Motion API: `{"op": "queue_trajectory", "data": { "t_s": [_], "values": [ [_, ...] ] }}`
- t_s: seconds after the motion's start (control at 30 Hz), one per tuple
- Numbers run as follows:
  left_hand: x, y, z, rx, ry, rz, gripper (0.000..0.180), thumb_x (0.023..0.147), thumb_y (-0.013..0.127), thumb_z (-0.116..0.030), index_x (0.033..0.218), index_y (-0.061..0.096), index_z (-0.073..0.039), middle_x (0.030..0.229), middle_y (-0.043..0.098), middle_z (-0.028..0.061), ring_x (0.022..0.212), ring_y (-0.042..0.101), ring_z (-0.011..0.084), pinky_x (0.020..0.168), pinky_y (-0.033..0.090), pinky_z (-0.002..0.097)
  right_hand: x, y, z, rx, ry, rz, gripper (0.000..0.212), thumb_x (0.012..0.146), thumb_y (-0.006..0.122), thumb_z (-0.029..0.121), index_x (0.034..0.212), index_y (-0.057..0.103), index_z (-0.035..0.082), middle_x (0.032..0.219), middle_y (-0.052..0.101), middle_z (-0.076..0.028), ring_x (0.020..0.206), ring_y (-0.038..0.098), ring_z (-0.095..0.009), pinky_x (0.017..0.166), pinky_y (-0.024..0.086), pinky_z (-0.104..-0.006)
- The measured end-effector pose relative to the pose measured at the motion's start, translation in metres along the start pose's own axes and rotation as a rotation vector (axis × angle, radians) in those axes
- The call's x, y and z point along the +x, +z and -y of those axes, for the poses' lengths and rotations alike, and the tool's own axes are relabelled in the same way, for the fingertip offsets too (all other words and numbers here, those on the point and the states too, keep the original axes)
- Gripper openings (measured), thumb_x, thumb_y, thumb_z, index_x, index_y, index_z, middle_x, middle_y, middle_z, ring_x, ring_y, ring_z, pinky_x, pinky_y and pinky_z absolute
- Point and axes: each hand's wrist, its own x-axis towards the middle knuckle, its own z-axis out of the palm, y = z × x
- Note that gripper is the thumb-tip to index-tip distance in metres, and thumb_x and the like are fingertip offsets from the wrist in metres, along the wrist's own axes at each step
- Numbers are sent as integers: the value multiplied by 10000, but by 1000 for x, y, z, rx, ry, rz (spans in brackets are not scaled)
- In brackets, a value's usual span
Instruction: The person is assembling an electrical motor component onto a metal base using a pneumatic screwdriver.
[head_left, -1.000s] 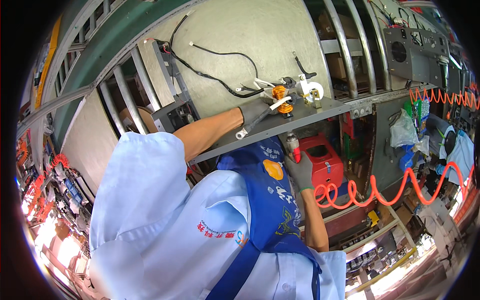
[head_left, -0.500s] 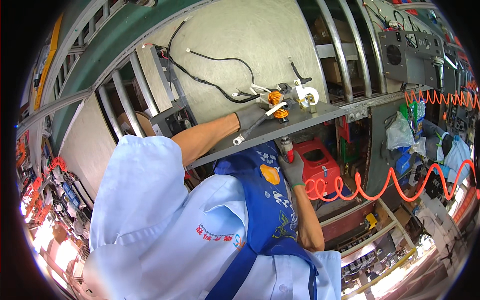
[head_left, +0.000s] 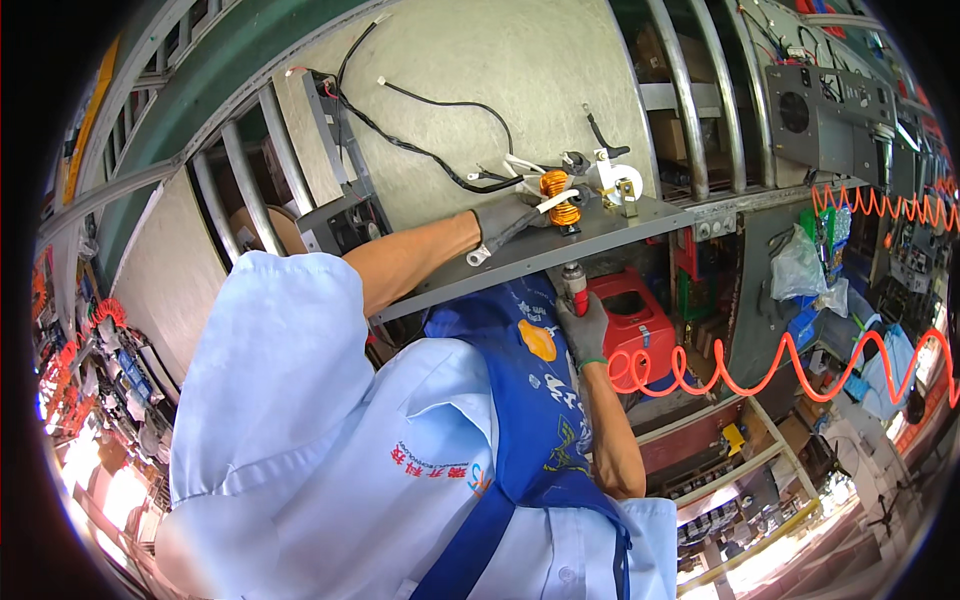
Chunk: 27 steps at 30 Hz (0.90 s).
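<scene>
1. Right hand (head_left: 583,330), gloved in grey, closed around a red-handled power screwdriver (head_left: 575,287); tool upright, tip against the underside of the grey metal panel (head_left: 600,235) just above.
2. Left hand (head_left: 503,222), also gloved, lying on top of that panel, fingers curled onto a thick black cable with a metal lug (head_left: 497,246); how tight the pinch is, cannot tell.
3. Orange wound coil (head_left: 560,196) just beside the left fingers, directly above the screwdriver.
4. Right forearm raised steeply from below; left arm stretched forward, elbow bent.
5. Orange spiral air hose (head_left: 760,372) trailing away to the right of the right wrist.
6. Screwdriver tip hidden by the panel edge; red box (head_left: 640,315) behind the right hand, partly covered.
</scene>
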Motion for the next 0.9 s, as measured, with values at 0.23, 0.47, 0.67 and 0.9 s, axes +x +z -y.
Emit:
{"op": "queue_trajectory", "data": {
  "t_s": [0.23, 0.47, 0.67, 0.9],
  "values": [
    [15, -23, 43, -141, -5, -83, 154, 919, 659, -128, 1017, 721, -26, 896, 645, -15, 778, 507, 68, 658, 433, 285, 4, 3, 3, 33, 32, 74, 420, 777, 824, 315, 988, 623, 14, 882, 671, -179, 807, 677, -306, 751, 513, -407],
    [-7, -11, 5, 157, 141, -15, 180, 959, 588, -109, 1063, 714, -35, 933, 660, -23, 813, 508, 64, 694, 427, 261, 1, 2, 2, 79, 71, 86, 461, 779, 823, 308, 1085, 649, 10, 940, 706, -168, 852, 692, -281, 800, 527, -385],
    [-7, -2, -17, -47, -141, 39, 484, 932, 585, -7, 1405, 509, -75, 1404, 539, 51, 1301, 499, 152, 1150, 368, 312, -2, -2, 10, 79, 41, 40, 375, 800, 797, 273, 1011, 638, 5, 862, 686, -157, 799, 661, -230, 753, 510, -373],
    [-2, 8, -15, 659, 226, -200, 244, 949, 535, -22, 1194, 533, -33, 1167, 599, 94, 1140, 575, 188, 1044, 455, 313, -6, -3, 10, 42, 49, 57, 443, 782, 808, 297, 1055, 638, -8, 904, 676, -185, 840, 677, -296, 777, 516, -392]
  ]
}}
